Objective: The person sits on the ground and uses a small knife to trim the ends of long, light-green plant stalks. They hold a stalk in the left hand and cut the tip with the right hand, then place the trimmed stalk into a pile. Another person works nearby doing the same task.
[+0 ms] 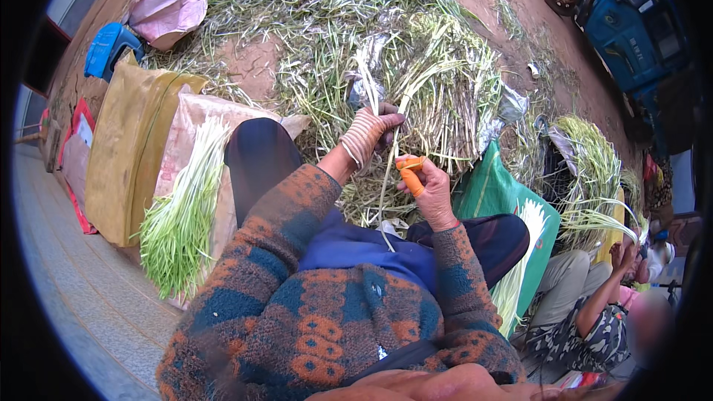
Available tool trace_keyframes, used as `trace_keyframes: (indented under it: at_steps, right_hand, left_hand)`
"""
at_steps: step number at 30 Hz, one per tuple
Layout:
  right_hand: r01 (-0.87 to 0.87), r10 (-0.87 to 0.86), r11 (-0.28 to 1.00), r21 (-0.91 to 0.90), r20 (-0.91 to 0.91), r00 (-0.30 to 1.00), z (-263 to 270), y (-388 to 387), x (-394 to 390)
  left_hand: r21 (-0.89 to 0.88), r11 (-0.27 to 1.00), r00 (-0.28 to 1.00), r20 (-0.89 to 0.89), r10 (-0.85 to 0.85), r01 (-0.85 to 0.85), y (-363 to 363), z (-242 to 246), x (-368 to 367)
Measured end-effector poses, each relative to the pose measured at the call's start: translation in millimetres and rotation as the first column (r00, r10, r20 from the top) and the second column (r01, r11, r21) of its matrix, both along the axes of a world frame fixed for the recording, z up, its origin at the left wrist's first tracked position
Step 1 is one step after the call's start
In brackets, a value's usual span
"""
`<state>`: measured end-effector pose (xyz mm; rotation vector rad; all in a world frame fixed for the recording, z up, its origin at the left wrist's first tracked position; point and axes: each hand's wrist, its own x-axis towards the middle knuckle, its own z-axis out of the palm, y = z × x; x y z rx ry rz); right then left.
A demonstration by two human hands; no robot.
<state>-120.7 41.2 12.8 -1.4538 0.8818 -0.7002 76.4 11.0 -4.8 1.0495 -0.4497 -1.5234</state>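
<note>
My left hand [372,129], its palm and wrist wrapped in a striped bandage, is shut on pale chive-like stalks [366,79]. A long single stalk [385,195] hangs below the fingers towards my lap. Close beside it is my right hand [433,192], fingers curled, with orange finger covers [411,175] on two digits. Whether those fingertips pinch the stalk I cannot tell. Just beyond both hands lies a thick heap of untrimmed stalks [445,106]. A neat bundle of white-and-green stalks [186,211] rests at my left, and another pale bundle [521,267] at my right.
Yellow wrapped block [125,150] and pink sacking [178,147] stand left, near a blue plastic stool [108,50]. Leaf litter [312,5] covers the ground ahead. Green sacking [501,184] lies right. Beyond it, a co-worker's hand [621,259] holds stalks. A blue vehicle [629,33] stands far right.
</note>
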Motion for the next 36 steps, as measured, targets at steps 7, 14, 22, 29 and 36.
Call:
trace_keyframes:
  at_steps: [7,14,22,29,36]
  right_hand:
    - [-0.611,0.452,0.782,0.126,-0.789,0.415,-18.8,61.5,-19.8]
    - [-0.195,0.291,0.948,0.252,-0.434,0.853,27.2,-8.0,-20.1]
    - [0.235,-0.245,0.929,0.286,-0.001,0.970,-19.0,-88.6,35.5]
    - [0.107,-0.355,0.862,0.495,0.441,0.824,-33.3,-78.6,0.2]
    - [0.065,-0.542,0.766,0.639,0.589,0.599,-30.7,-98.6,-65.1]
  left_hand:
    - [-0.069,0.992,0.982,0.147,0.118,-0.108,-6.0,-2.7,11.2]
    - [-0.140,0.985,0.974,0.190,0.123,-0.097,-4.2,-12.7,5.0]
    - [-0.106,0.994,0.986,0.168,0.007,0.011,-0.4,-31.1,-9.2]
    - [0.020,0.984,0.982,-0.057,0.181,-0.180,-13.0,-31.4,0.4]
    - [-0.044,0.961,0.922,0.272,0.274,-0.272,-23.0,-49.0,29.4]
